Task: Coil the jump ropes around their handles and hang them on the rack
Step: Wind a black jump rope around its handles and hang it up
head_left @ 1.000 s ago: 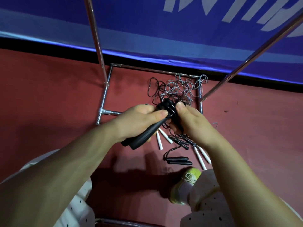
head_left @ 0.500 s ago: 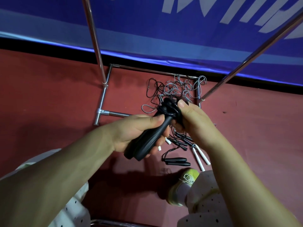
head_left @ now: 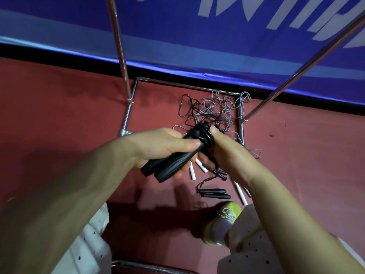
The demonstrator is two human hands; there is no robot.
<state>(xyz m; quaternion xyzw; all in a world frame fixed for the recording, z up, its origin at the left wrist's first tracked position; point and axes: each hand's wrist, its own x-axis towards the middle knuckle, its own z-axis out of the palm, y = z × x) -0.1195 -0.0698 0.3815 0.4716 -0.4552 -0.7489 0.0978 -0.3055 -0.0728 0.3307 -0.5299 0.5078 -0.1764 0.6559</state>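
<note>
My left hand (head_left: 158, 147) grips two black jump rope handles (head_left: 169, 167) held side by side, pointing up to the right. Black cord is wound in loops around their upper end (head_left: 201, 133). My right hand (head_left: 227, 151) pinches that coil, thumb on top. Below on the red floor lies a tangle of grey and black ropes (head_left: 215, 111), white handles (head_left: 192, 172) and another pair of black handles (head_left: 214, 193). The chrome rack's uprights (head_left: 118, 44) rise on both sides, and its base frame (head_left: 187, 87) surrounds the tangle.
A blue banner with white lettering (head_left: 217, 26) hangs behind the rack. My yellow shoe (head_left: 223, 220) and spotted white trousers (head_left: 254, 244) are near the bottom right. Another chrome bar (head_left: 138, 265) crosses the bottom edge.
The handles have tilted flatter, from steep half a second ago back toward their earlier slant. My right hand has shifted around the coil with its thumb staying on top.
</note>
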